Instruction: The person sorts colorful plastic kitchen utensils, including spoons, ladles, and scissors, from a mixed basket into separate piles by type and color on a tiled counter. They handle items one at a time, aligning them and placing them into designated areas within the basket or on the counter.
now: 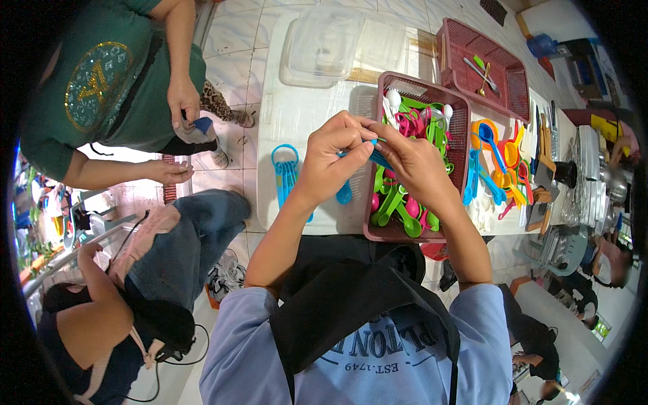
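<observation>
Both my hands meet above the left edge of a mauve plastic basket (461, 131). My left hand (331, 154) and my right hand (417, 162) pinch blue plastic measuring spoons (344, 193) between them; my fingers hide most of the handles and how they are joined. One bowl hangs below my left hand. On the white table (271, 212), left of my hands, lies another blue measuring-spoon set (286, 169) on a ring, partly behind my forearm. Green measuring spoons (411, 223), pink ones (412, 208) and white ones (393, 98) fill the basket.
Clear plastic containers (324, 45) stand at the table's far side. A second mauve basket (486, 50) holds a few utensils. Orange, blue and yellow measuring spoons (514, 152) and wooden-handled tools (544, 136) lie to the right. Two people, one in a green shirt (126, 91), are at my left.
</observation>
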Tool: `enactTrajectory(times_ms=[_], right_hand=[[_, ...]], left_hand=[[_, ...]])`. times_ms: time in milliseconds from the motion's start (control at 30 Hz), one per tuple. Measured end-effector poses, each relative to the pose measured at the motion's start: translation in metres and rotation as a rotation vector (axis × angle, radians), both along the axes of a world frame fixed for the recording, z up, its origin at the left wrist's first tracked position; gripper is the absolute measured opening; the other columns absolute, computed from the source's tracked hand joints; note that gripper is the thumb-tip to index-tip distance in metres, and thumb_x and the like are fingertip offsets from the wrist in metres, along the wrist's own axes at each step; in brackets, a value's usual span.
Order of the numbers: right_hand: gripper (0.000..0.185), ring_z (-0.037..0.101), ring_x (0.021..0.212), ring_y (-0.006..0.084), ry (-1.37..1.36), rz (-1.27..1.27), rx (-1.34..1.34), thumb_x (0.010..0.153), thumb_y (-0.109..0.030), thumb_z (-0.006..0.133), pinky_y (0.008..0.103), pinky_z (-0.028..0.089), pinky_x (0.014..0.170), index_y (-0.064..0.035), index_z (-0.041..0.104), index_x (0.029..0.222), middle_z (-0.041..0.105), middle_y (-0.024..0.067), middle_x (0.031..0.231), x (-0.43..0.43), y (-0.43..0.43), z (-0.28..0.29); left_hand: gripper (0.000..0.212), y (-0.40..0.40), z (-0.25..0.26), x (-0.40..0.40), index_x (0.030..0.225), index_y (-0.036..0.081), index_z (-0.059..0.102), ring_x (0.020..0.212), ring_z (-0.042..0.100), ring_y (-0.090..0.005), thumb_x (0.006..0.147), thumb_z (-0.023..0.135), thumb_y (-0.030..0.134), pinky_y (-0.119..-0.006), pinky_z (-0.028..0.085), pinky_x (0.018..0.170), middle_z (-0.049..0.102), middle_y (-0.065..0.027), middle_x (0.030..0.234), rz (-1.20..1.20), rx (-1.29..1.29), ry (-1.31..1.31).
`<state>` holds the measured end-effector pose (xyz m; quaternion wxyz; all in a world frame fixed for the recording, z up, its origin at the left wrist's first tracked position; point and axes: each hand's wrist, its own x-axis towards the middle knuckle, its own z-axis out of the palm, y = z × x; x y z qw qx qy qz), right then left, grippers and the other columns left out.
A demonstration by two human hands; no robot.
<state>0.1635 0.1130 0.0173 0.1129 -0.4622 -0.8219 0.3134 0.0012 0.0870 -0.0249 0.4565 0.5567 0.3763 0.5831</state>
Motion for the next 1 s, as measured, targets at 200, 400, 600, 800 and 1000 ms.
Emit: enactTrajectory(times_ms=[200,400,600,800,1000], right_hand=[[0.032,0.056,0.06,0.035,-0.024,0.003,-0.021,0.086,-0.018,0.05,0.0418,0.041,0.054,-0.0159,0.047,0.118,0.055,0.0176,0.065,0.002,0.0,-0.001],[0.051,0.059,0.062,0.0313,0.035,-0.019,-0.07,0.081,-0.029,0.062,0.0377,0.043,0.059,-0.0033,0.035,0.115,0.058,0.0165,0.078,0.019,-0.001,-0.022],[0.04,0.057,0.065,0.0235,0.152,0.032,-0.159,0.075,-0.021,0.068,0.0348,0.044,0.061,-0.0006,0.048,0.104,0.056,0.0163,0.075,0.036,-0.012,-0.04],[0.046,0.051,0.063,0.0072,0.707,-0.271,-0.585,0.077,-0.012,0.066,0.0235,0.043,0.059,-0.006,0.044,0.117,0.051,0.0012,0.074,0.036,-0.041,-0.033],[0.034,0.051,0.05,0.0102,0.838,-0.853,-0.625,0.079,-0.009,0.06,0.0237,0.044,0.044,-0.0069,0.043,0.108,0.052,0.0025,0.065,0.112,-0.046,-0.021]], left_hand=[[0.021,-0.002,0.0,0.004,0.06,0.0,0.045,0.09,0.055,-0.02,0.076,0.058,0.0,-0.028,0.042,0.073,0.054,-0.0089,0.079,0.018,0.055,0.039],[0.015,0.013,-0.001,-0.002,0.072,0.005,0.054,0.083,0.053,-0.0128,0.085,0.056,0.012,-0.029,0.043,0.074,0.054,-0.0035,0.08,0.012,-0.399,-0.41],[0.016,0.024,0.002,-0.002,0.083,0.005,0.057,0.075,0.05,-0.0104,0.087,0.054,0.02,-0.026,0.041,0.069,0.053,-0.0025,0.077,-0.204,-0.622,-0.616],[0.019,0.032,0.021,0.034,0.096,0.004,0.054,0.08,0.05,-0.0128,0.09,0.049,0.022,-0.031,0.042,0.074,0.054,-0.0045,0.087,-0.408,-0.593,-0.546],[0.035,0.032,-0.002,0.065,0.116,0.007,0.046,0.096,0.045,-0.0103,0.089,0.05,0.028,-0.025,0.036,0.081,0.051,-0.0025,0.105,-0.426,-0.582,-0.027]])
